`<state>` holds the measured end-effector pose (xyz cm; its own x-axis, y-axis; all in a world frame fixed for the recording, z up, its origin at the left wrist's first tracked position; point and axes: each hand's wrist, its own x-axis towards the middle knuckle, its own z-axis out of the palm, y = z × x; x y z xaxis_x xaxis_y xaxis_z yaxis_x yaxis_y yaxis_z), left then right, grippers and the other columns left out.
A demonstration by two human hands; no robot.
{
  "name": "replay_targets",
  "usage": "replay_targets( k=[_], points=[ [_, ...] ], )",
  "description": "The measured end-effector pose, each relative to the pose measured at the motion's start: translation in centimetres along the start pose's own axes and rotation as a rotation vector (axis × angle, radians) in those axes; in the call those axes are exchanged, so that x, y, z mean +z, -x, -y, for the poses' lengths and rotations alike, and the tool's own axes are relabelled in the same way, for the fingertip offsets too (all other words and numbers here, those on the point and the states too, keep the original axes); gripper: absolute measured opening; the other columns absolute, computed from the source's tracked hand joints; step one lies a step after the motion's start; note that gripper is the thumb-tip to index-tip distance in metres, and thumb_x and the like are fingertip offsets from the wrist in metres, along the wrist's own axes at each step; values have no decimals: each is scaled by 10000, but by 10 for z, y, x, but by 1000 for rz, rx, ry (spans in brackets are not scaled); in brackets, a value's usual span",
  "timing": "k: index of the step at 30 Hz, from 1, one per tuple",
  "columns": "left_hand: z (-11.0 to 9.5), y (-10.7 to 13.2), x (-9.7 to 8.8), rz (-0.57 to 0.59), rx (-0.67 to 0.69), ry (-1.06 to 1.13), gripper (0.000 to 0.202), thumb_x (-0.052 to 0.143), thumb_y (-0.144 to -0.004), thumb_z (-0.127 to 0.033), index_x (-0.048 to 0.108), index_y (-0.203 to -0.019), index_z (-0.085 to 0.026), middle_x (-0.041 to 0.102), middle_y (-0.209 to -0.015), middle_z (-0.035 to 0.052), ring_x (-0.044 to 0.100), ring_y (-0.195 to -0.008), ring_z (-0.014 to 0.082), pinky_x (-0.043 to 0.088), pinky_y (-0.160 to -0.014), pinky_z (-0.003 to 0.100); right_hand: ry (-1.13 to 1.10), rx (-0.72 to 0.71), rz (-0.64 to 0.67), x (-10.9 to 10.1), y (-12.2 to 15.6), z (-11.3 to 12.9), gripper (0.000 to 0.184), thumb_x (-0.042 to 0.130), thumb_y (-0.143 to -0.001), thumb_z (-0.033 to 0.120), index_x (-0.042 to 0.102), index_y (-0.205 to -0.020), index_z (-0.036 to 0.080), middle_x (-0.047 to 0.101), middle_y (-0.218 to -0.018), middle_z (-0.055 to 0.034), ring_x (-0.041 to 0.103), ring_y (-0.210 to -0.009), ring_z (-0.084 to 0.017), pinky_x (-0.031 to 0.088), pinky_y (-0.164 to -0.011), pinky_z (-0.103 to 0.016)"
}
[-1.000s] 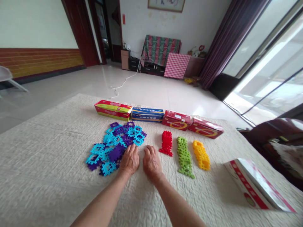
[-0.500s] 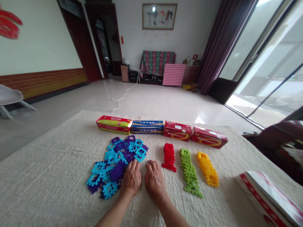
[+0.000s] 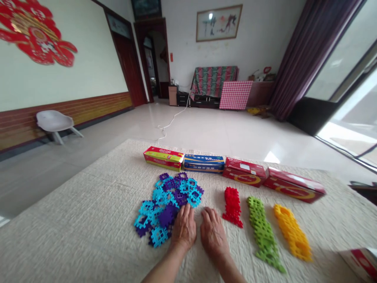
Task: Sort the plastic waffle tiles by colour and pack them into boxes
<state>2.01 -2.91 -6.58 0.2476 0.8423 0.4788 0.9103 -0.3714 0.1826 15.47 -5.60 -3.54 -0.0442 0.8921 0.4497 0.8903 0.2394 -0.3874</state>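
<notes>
Palm down on the cream textured cover (image 3: 97,204), my left hand (image 3: 185,227) lies against the right side of a loose pile of interlocking plastic building pieces. That pile mixes light blue pieces (image 3: 159,236) and purple pieces (image 3: 168,215), square with notched edges, some with window-like holes. My right hand (image 3: 212,232) also rests palm down, a small gap from the left. Its fingers bend slightly and no piece shows in them. Just right of it is a row of red pieces (image 3: 232,206). Beyond are a row of green pieces (image 3: 262,230) and a row of yellow pieces (image 3: 292,232).
Behind the pieces stand a red-and-yellow box (image 3: 163,158), a blue box (image 3: 204,163) and two red boxes (image 3: 244,171) in a line. A white-and-red carton (image 3: 361,261) sits at the lower right. A white chair (image 3: 55,121) stands by the left wall.
The camera view has swung left, so everything sits further right in the picture. Both hands stay in about the same place beside the pieces.
</notes>
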Motion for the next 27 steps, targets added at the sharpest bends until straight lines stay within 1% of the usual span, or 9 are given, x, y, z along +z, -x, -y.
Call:
replay_targets(
  k=[6,11,15,21,27],
  points=[
    [-1,0,-3,82,-35,17,442,391,-854,-95,559,-1259,-150,560,-1340,118,499,-1245,278,477,-1020,455,24,-27,-3,5,1,-6,398,417,-800,51,560,-1140,201,580,-1204,-122,488,-1152,-275,429,-989,-467],
    [-1,-1,-2,108,-61,16,441,384,-865,-100,574,-1259,-155,558,-1352,112,495,-1250,270,470,-1033,430,51,-40,0,9,2,-10,394,420,-806,62,566,-1141,206,578,-1213,-128,493,-1157,-284,432,-982,-481],
    [-2,0,-1,99,-52,6,435,394,-861,-99,583,-1250,-145,562,-1349,111,504,-1237,267,471,-1030,421,74,-43,5,10,2,-11,391,418,-812,66,569,-1147,200,574,-1219,-126,491,-1159,-279,423,-991,-468],
    [0,3,7,32,-41,-35,438,394,-848,-76,590,-1232,-154,583,-1323,83,513,-1226,247,469,-1024,399,94,-48,0,12,3,-13,383,410,-818,66,581,-1145,170,579,-1217,-119,485,-1161,-264,416,-1003,-434],
    [0,5,10,39,-50,-20,447,389,-848,-75,584,-1239,-168,569,-1336,86,483,-1251,247,442,-1047,414,102,-34,7,15,4,-14,400,413,-814,62,586,-1155,178,577,-1230,-115,487,-1169,-262,408,-1008,-427]
  ],
)
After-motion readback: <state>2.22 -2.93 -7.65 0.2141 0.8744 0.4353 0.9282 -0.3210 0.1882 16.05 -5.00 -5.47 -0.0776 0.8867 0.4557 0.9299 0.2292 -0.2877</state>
